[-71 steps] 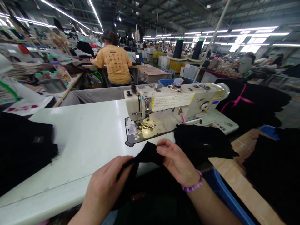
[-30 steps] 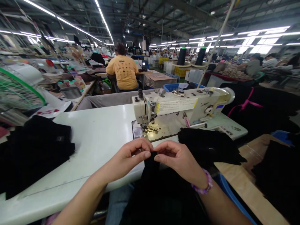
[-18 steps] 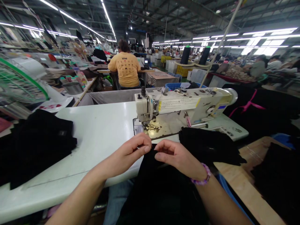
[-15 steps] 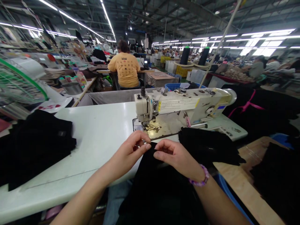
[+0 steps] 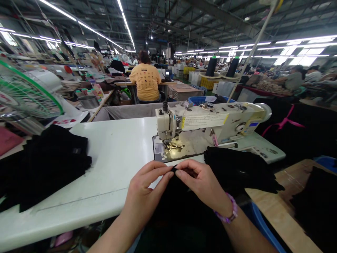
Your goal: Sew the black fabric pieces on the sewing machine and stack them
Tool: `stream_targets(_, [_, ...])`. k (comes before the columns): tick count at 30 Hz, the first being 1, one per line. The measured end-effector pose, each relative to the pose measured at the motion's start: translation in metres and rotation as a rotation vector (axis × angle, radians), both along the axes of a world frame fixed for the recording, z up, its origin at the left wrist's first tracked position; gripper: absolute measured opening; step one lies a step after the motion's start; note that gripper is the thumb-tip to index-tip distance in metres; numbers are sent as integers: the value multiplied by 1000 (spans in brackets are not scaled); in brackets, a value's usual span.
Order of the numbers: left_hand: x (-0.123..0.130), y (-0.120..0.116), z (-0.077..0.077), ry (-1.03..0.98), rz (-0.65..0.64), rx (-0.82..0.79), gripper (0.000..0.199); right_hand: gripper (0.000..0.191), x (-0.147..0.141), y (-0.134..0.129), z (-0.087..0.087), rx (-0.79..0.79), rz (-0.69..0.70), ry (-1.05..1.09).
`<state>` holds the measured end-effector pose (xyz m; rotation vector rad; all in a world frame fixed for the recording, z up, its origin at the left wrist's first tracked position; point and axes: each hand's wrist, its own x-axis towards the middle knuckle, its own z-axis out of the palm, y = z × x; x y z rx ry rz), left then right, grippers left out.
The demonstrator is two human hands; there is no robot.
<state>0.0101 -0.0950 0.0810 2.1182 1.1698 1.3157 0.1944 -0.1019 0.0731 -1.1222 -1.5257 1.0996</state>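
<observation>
Between my two hands, at the table's front edge, is the top of a piece of black fabric (image 5: pixel 184 211) that hangs down over my lap. My left hand (image 5: pixel 150 184) pinches its upper edge between thumb and fingers. Close beside it, my right hand (image 5: pixel 196 175) grips the same edge in a pinch, a purple beaded bracelet (image 5: pixel 228 211) on the wrist. Just beyond my fingers stands a white sewing machine (image 5: pixel 205 119), its presser foot (image 5: pixel 171 144) over a worn metal plate. The layers of the fabric cannot be made out.
Stacks of black fabric pieces lie on the white table (image 5: pixel 118 147), one pile (image 5: pixel 55 158) at left and another (image 5: pixel 239 168) right of my hands. A green-rimmed fan (image 5: pixel 28 91) stands far left. A wooden board (image 5: pixel 279 207) is at right. Ahead sits a person in a yellow shirt (image 5: pixel 146 80).
Both hands have closed on the fabric's top edge, and their fingertips have come nearer together. The whole view has shifted a little, with the machine now slightly lower and further right.
</observation>
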Motion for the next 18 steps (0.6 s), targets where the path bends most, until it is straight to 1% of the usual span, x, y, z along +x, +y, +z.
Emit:
stream_targets(3, [1, 2, -1, 36, 6, 61, 12, 17, -3, 1, 1, 21, -7, -3])
stream_targets(5, [1, 3, -2, 76, 14, 146, 12, 15, -5, 1, 2, 39, -19, -21])
stream_targets(7, [2, 4, -1, 111, 17, 227, 12, 15, -5, 1, 3, 64, -35, -65])
stream_targets(8, [1, 4, 0, 120, 16, 238, 11, 15, -5, 1, 4, 100, -43, -102])
stream_targets(10, [-2, 6, 4, 109, 14, 179, 9, 16, -1, 2, 4, 245, -65, -216])
stream_targets(12, [-10, 8, 10, 36, 23, 52, 11, 17, 5, 4, 3, 429, -110, -340])
stream_targets(14, [-19, 10, 14, -74, 47, -94, 13, 16, 12, 6, 2, 543, -162, -409])
stream_targets(16, [-26, 12, 16, -177, 98, -209, 18, 15, 18, 8, 0, 552, -176, -389])
stream_targets(18, [-31, 12, 16, -244, 171, -264, 26, 13, 20, 9, -1, 501, -164, -301])
